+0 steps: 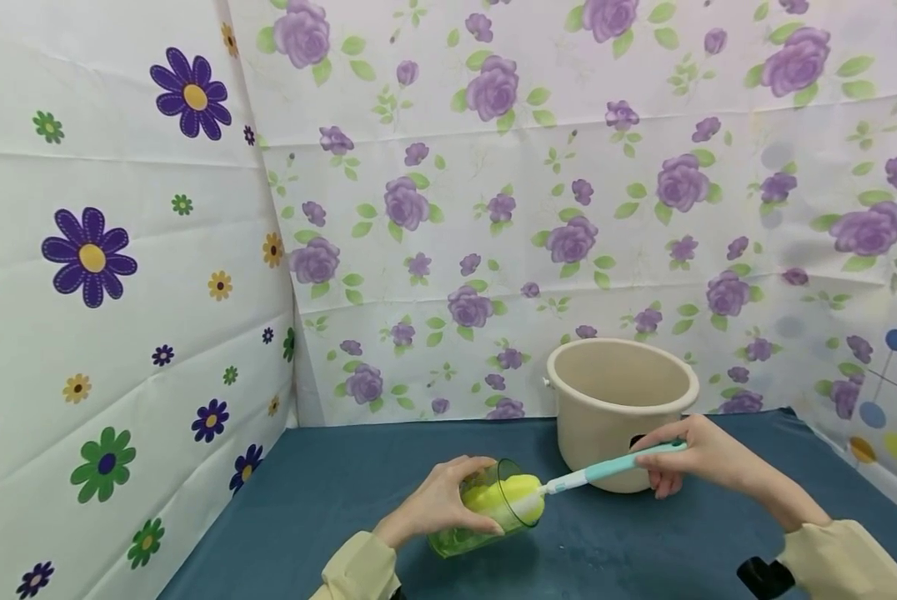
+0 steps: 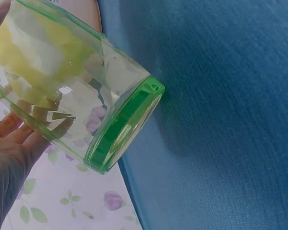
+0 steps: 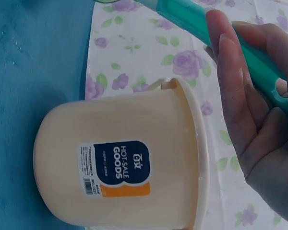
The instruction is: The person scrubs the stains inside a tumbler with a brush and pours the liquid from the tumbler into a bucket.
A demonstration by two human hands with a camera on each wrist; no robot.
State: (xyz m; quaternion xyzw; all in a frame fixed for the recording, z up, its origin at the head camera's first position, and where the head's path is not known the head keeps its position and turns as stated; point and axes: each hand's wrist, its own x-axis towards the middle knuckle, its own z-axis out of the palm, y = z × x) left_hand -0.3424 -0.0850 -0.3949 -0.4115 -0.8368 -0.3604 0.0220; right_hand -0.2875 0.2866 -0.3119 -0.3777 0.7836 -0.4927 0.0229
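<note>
My left hand (image 1: 448, 498) grips a clear green glass (image 1: 459, 540), tilted on its side with its mouth toward the right. In the left wrist view the thick green base of the glass (image 2: 127, 125) shows close over the cloth. A yellow sponge head (image 1: 522, 486) of a bottle brush sits in the mouth of the glass, partly inside it. My right hand (image 1: 699, 457) pinches the brush's turquoise handle (image 1: 615, 467) between thumb and fingers. The right wrist view shows this handle (image 3: 259, 67) running through the fingers.
A beige bucket (image 1: 594, 425) stands behind my right hand, with a label (image 3: 122, 167) on its side. Dark blue cloth (image 1: 343, 475) covers the table, with wet drops near the front. Flower-printed sheets (image 1: 433, 367) hang at the back and sides.
</note>
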